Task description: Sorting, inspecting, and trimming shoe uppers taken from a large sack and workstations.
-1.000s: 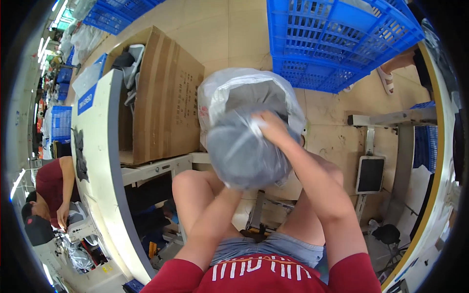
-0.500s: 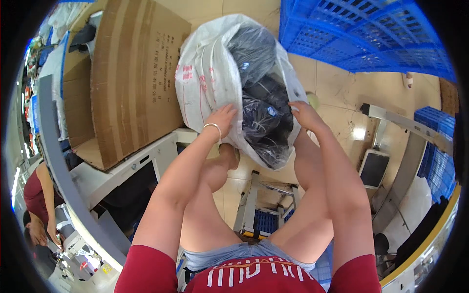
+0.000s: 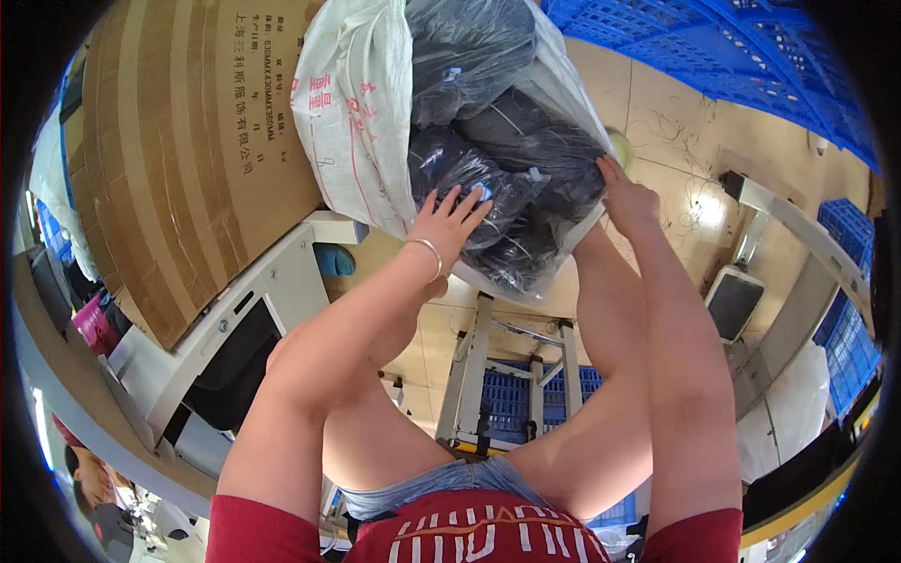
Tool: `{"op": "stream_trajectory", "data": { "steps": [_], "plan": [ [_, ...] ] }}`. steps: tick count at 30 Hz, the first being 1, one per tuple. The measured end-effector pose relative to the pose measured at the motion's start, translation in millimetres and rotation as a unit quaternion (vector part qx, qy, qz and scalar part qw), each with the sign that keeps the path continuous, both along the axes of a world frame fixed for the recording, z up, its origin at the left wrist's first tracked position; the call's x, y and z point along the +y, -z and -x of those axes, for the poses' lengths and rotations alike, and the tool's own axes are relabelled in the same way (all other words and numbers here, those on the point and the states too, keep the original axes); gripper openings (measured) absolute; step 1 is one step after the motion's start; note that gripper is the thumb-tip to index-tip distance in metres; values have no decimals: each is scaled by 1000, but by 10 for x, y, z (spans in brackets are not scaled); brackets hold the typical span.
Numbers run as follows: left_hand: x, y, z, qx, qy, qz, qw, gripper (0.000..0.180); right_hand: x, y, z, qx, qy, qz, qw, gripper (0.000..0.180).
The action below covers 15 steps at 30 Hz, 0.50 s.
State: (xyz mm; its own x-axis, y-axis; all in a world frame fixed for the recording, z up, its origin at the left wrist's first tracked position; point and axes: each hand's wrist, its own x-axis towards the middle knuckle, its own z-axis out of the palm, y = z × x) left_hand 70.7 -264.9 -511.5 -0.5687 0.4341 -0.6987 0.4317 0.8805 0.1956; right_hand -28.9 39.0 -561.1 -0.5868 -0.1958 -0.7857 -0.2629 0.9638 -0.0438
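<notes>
A large white woven sack [image 3: 361, 122] with red print stands open between my knees. Inside lie several clear plastic bags of dark, bundled goods [image 3: 474, 61]; what the goods are, I cannot make out. My left hand [image 3: 449, 220] rests with spread fingers on the nearest dark plastic-wrapped bundle [image 3: 469, 174], just inside the sack's near left edge. At the right rim, my right hand [image 3: 629, 199] pinches the sack's edge between thumb and fingers. The lower contents of the sack are hidden.
A tall cardboard box [image 3: 197, 141] stands to the left beside a white table frame [image 3: 235, 324]. Blue plastic crates [image 3: 741, 47] are at the far right. A metal stool frame [image 3: 479, 375] is below me, and a foot pedal [image 3: 735, 302] lies at right. Another person's hand shows at lower left.
My left hand has let go of the sack's left rim and moved right onto the bundles. The sack's mouth is spread wider, with more of its contents showing. My view has shifted.
</notes>
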Motion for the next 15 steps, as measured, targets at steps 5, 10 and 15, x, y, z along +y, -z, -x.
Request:
{"op": "stream_trajectory", "data": {
  "steps": [5,10,15],
  "plan": [
    [110,-79,-50,29,-13,-12,999,105,48,94,-15,-5,40,27,999,71],
    [92,-34,-138,39,-15,1,999,105,-17,135,-21,5,55,49,997,72],
    [49,-28,-149,38,-21,-11,999,98,-25,234,19,5,76,84,994,72]
  ]
}}
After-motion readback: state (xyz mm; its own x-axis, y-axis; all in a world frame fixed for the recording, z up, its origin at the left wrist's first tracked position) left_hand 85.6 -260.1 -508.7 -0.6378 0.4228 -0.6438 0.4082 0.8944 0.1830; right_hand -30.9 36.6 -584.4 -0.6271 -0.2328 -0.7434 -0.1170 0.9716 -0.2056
